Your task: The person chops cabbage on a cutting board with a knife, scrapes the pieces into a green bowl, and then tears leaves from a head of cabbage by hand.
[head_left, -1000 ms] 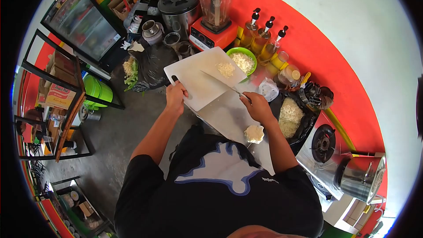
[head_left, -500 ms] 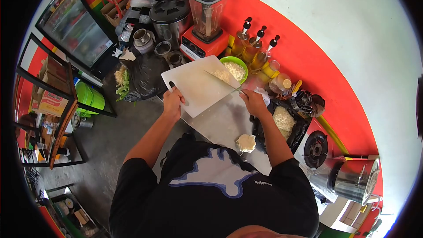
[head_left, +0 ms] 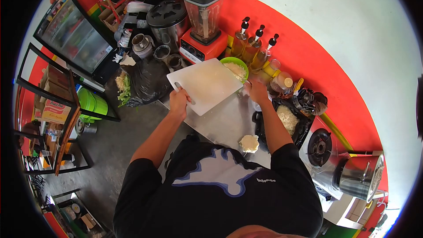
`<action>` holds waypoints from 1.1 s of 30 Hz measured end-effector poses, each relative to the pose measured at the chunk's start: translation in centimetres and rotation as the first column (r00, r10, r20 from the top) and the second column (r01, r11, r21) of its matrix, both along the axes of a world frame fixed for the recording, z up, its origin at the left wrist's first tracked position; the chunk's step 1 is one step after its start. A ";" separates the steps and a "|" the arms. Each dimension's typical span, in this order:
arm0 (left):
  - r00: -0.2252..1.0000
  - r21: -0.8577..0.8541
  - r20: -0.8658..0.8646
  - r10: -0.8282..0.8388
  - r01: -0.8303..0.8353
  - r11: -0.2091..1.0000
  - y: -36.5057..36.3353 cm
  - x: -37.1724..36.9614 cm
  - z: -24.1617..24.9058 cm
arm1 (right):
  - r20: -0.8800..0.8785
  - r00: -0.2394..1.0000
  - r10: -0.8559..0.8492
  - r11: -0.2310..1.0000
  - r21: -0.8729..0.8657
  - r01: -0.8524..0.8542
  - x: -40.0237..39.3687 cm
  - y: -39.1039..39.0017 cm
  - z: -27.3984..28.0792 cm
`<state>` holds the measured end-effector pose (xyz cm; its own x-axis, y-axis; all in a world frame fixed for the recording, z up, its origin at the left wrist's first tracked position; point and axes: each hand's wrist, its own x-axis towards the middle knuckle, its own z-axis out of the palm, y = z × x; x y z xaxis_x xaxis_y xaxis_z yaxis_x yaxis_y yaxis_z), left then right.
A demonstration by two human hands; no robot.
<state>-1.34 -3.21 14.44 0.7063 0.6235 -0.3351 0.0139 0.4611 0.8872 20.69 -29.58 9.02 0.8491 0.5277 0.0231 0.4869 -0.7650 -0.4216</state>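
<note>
My left hand (head_left: 179,102) is closed round the handle end of a white cutting board (head_left: 205,83). The board is tilted, its far edge over a green bowl (head_left: 243,62) holding pale shredded food (head_left: 235,68). At the board's right corner my right hand (head_left: 256,91) is closed on a knife, whose blade hardly shows from this angle. On the metal counter (head_left: 216,125), nearer my body, sits a pale round lump (head_left: 249,143). By my right forearm, a black plastic bag (head_left: 305,128) lies open with more pale shreds (head_left: 287,120) inside.
Behind the board stand a red blender (head_left: 203,44) and several pump bottles (head_left: 252,48). A lidded jar (head_left: 282,82) is to the right of these. A gas burner (head_left: 319,147) and a metal pot (head_left: 362,176) are at the right. A tied black bag (head_left: 150,81) sits at the counter's left end.
The shreds on the board have gone off its far side into the bowl. The knife has swung from across the board to its right edge, its blade now mostly out of sight.
</note>
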 end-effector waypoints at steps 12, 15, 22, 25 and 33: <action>0.997 0.019 0.040 -0.067 0.066 0.998 0.8 0.6 -0.2 | -0.127 0.964 0.232 0.922 0.345 -0.177 -8.8 0.1 5.1; 0.999 0.010 0.032 -0.036 0.036 0.999 0.7 0.7 0.5 | -0.112 0.985 0.134 0.949 0.299 -0.095 -6.8 0.0 1.6; 0.995 0.053 0.035 -0.090 0.088 0.995 1.7 -0.3 0.3 | -0.065 0.988 -0.139 0.977 0.156 0.148 -3.2 -0.6 -2.1; 0.995 0.065 0.013 -0.097 0.095 0.993 1.6 -1.6 1.2 | -0.126 0.980 -0.154 0.951 0.251 0.182 -3.9 -0.6 -1.3; 0.995 0.125 -0.094 -0.045 0.057 0.991 1.7 -5.1 3.2 | -0.154 0.962 -0.226 0.933 0.251 0.259 -5.1 -0.4 -1.5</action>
<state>-6.47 -1.52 17.68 0.7087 0.6291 -0.3193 0.1173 0.3411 0.9327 15.55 -29.99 7.51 0.9556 0.2938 0.0239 0.2334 -0.7047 -0.6700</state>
